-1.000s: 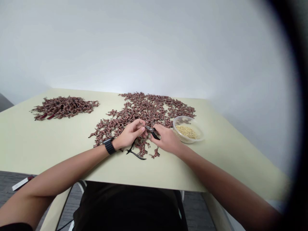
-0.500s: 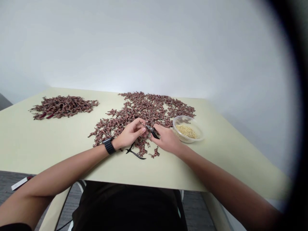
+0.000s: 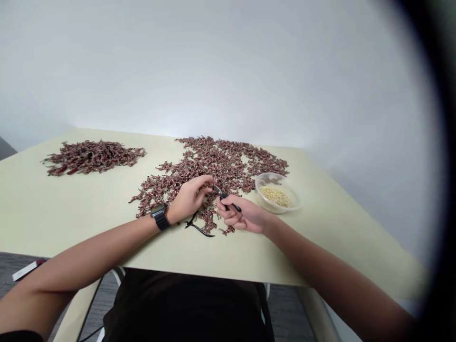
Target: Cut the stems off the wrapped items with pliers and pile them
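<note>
Two bare forearms reach forward past a dark shirt (image 3: 185, 308) to the near part of a pale green surface (image 3: 71, 213). Down on the floor beyond its near left edge lies a white and red object (image 3: 26, 269), too small to tell what it is.

The left hand (image 3: 188, 199), with a black link watch (image 3: 160, 217) on its wrist, rests just past the surface's middle, its fingers (image 3: 201, 183) curled inward and close together. Whether they pinch anything cannot be told. The right hand (image 3: 242, 216) grips a pair of small black-handled pliers (image 3: 226, 198), its fingers (image 3: 226, 213) wrapped around the handles. The metal tip of the pliers points up and to the left, just beside the left hand's fingertips, above the scattered pieces.

Just in front of the hands, a thin curved black strip (image 3: 197, 229) lies on the surface. Around and beyond both hands spreads a wide, loose layer of small reddish-brown pieces (image 3: 213, 161), some of them lying under the hands.

To the right of that layer, near the right hand but not touching it, sits a transparent plastic bowl (image 3: 294, 202) holding pale yellow grains (image 3: 274, 196). Well apart on the far left of the surface lies a denser heap of similar reddish-brown pieces (image 3: 92, 156). A plain white wall (image 3: 228, 71) rises behind the surface.
</note>
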`<state>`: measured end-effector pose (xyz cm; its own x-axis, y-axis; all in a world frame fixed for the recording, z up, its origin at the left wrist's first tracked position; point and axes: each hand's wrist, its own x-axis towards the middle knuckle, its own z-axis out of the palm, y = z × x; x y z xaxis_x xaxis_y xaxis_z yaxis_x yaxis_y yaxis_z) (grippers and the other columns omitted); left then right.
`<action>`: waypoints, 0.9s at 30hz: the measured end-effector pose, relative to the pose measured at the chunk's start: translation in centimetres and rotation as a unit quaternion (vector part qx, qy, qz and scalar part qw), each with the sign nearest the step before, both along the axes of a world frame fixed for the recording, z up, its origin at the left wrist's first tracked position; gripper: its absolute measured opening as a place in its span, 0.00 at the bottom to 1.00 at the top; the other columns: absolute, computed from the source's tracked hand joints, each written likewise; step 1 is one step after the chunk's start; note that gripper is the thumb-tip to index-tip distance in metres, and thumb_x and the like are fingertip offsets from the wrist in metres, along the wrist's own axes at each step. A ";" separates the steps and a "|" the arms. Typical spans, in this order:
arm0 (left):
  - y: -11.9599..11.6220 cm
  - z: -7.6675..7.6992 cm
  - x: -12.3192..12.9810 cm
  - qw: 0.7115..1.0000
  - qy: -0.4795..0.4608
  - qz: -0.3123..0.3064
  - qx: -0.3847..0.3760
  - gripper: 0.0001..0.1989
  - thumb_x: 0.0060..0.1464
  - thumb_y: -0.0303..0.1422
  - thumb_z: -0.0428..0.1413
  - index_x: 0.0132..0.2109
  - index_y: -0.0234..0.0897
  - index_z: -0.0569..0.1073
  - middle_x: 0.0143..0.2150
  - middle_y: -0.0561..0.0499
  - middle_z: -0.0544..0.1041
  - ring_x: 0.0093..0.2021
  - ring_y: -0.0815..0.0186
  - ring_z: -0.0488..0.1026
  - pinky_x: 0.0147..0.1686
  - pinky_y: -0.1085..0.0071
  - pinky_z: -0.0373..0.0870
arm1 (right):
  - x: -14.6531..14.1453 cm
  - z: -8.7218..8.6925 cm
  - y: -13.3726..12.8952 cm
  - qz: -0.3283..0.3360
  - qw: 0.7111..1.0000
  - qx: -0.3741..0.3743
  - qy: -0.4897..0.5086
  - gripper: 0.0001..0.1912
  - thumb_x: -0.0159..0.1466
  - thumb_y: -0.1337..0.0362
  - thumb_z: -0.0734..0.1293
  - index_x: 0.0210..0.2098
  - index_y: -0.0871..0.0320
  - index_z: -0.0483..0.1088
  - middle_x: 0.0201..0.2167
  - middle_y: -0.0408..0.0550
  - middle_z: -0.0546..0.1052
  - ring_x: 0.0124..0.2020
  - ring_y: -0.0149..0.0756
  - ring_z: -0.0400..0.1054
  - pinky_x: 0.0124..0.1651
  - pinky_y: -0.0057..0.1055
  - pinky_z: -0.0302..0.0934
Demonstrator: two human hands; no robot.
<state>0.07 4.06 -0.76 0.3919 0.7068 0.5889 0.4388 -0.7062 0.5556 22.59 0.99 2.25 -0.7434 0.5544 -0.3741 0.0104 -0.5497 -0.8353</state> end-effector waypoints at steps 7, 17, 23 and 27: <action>-0.1 0.4 0.3 0.994 -0.064 -0.026 -0.085 0.12 0.66 0.31 0.55 0.56 0.39 0.71 0.54 0.43 0.77 0.55 0.58 0.75 0.56 0.58 0.71 | 0.3 -0.8 0.5 -0.085 0.963 0.215 -0.139 0.15 0.67 0.50 0.58 0.32 0.54 0.57 0.23 0.36 0.52 0.21 0.29 0.39 0.20 0.26 0.36; -0.9 0.6 1.1 0.845 -0.273 -0.226 -0.400 0.17 0.65 0.40 0.59 0.54 0.39 0.64 0.42 0.46 0.80 0.36 0.63 0.80 0.39 0.66 0.77 | 0.7 -2.2 0.6 -0.162 0.688 0.612 -0.354 0.12 0.65 0.56 0.65 0.34 0.54 0.58 0.26 0.39 0.67 0.26 0.33 0.59 0.30 0.31 0.45; -0.8 0.6 1.1 0.840 -0.276 -0.227 -0.408 0.17 0.65 0.40 0.59 0.54 0.39 0.64 0.42 0.45 0.80 0.36 0.63 0.81 0.37 0.67 0.76 | 0.7 -2.2 0.5 -0.150 0.670 0.636 -0.352 0.11 0.66 0.56 0.64 0.33 0.54 0.59 0.28 0.40 0.67 0.28 0.33 0.61 0.32 0.30 0.47; -0.8 0.7 1.0 0.846 -0.270 -0.224 -0.402 0.17 0.65 0.40 0.59 0.53 0.39 0.64 0.42 0.46 0.79 0.36 0.63 0.80 0.37 0.67 0.77 | 0.8 -2.2 0.6 -0.147 0.688 0.618 -0.350 0.10 0.67 0.57 0.64 0.34 0.54 0.62 0.24 0.38 0.65 0.25 0.31 0.58 0.30 0.30 0.46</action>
<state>1.11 3.23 -0.09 0.5547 0.8151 0.1671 -0.2439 -0.0328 0.9693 23.39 1.54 0.00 -0.4086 0.8587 0.3093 0.6883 0.5125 -0.5134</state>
